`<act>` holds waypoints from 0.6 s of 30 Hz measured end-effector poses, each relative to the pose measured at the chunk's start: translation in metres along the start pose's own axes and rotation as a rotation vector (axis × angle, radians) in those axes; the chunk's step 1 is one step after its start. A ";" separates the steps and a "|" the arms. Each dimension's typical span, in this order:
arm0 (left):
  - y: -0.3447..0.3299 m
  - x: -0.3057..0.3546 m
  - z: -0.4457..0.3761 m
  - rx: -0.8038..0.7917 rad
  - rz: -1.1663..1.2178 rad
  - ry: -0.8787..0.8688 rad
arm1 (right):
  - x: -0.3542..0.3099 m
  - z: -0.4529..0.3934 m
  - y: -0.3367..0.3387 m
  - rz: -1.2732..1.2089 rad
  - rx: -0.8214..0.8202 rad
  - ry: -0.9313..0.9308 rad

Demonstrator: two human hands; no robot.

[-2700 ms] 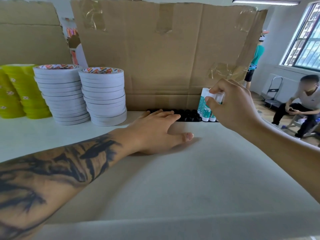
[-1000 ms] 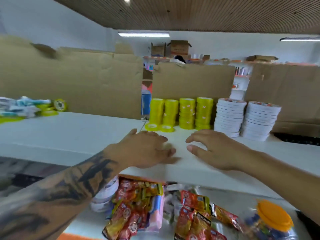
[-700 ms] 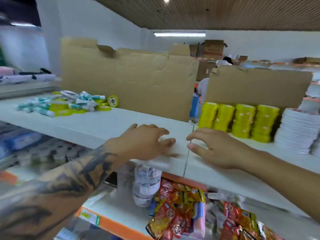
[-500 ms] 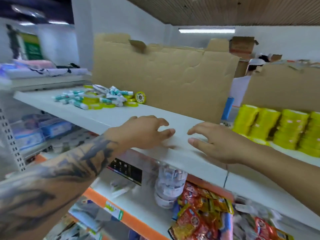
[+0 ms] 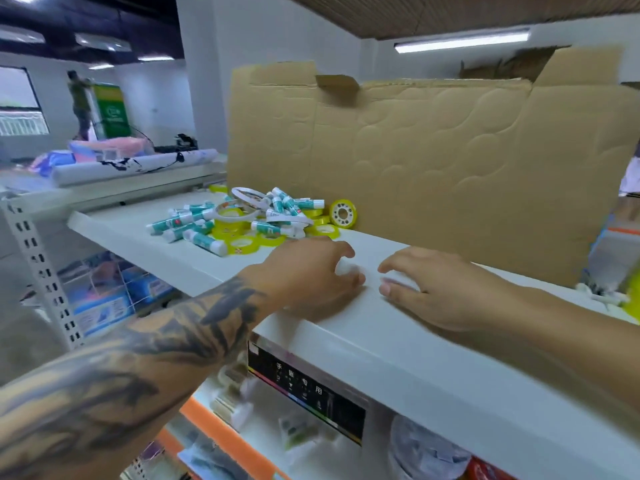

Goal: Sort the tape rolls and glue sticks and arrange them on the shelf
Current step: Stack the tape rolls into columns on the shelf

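The view has swung left; both empty hands, left and right, lie spread on the shelf, the jumbled pile of glue sticks pointing all ways far left.

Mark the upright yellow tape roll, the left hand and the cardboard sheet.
Upright yellow tape roll (image 5: 343, 213), head view, on its round face by the core.
Left hand (image 5: 308, 271), head view, back of the hand.
Cardboard sheet (image 5: 450, 168), head view, middle of its front.

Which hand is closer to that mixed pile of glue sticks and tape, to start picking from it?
Probably the left hand: it rests nearest the pile; the right hand lies farther along the shelf.
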State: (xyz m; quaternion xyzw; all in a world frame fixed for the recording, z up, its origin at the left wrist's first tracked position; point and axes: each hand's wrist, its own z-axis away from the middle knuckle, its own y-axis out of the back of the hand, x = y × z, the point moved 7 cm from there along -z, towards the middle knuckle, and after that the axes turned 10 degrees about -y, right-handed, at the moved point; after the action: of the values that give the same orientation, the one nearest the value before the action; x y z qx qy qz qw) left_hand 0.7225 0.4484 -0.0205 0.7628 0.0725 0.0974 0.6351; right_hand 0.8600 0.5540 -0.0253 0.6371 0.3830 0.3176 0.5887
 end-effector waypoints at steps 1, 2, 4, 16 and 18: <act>-0.001 -0.006 -0.006 0.003 -0.021 -0.012 | -0.002 -0.007 -0.001 -0.010 0.008 -0.007; 0.000 -0.012 -0.013 0.013 -0.046 -0.025 | -0.003 -0.013 -0.003 -0.023 0.011 -0.015; 0.003 -0.024 -0.024 0.056 -0.117 -0.057 | -0.004 -0.023 -0.007 -0.035 0.008 -0.027; 0.023 -0.109 -0.050 0.270 -0.340 -0.019 | -0.029 -0.055 -0.008 -0.019 -0.016 -0.078; 0.024 -0.115 -0.051 0.264 -0.342 -0.042 | -0.036 -0.055 -0.006 -0.011 -0.022 -0.093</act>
State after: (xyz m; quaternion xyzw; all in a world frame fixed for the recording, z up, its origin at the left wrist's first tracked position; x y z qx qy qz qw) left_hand 0.5978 0.4657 0.0058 0.8178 0.2000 -0.0379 0.5383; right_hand 0.7941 0.5512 -0.0240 0.6425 0.3551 0.2885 0.6147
